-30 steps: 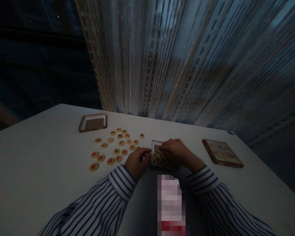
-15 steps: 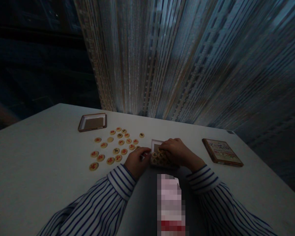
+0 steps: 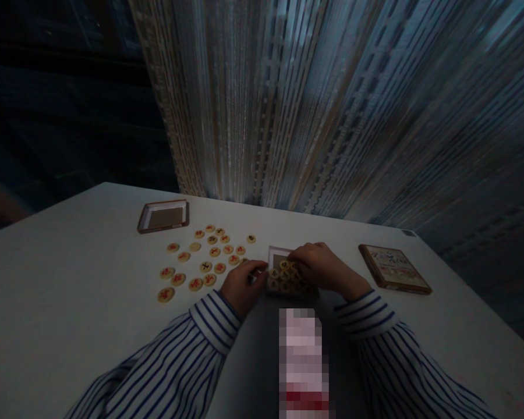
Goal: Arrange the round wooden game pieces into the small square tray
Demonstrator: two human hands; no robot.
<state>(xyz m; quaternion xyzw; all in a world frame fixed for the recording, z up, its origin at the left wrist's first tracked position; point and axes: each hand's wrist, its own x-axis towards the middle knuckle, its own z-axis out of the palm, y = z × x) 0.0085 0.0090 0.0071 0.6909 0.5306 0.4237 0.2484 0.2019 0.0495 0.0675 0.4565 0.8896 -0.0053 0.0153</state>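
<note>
A small box [image 3: 280, 251] with pale walls stands near the table's front edge, with several round pieces [image 3: 285, 274] in its nearer part and bare brown bottom at the back. My left hand [image 3: 243, 285] is at the box's left side, thumb and fingers curled towards each other; whether anything is between them is too dark to tell. Over the right part of the box reaches my right hand [image 3: 321, 266], its fingertips bent down on the pieces and partly hidden. Several loose round pieces [image 3: 215, 252] with red or black marks lie left of the box.
An open box lid [image 3: 163, 216] lies at the back left of the white table [image 3: 91, 279]. On the right is a closed flat box [image 3: 395, 269] with a printed top. A string curtain [image 3: 262, 105] hangs behind the table.
My right hand has shifted slightly to the right over the box, and more of the pieces beside its fingertips shows. My left hand has hardly moved.
</note>
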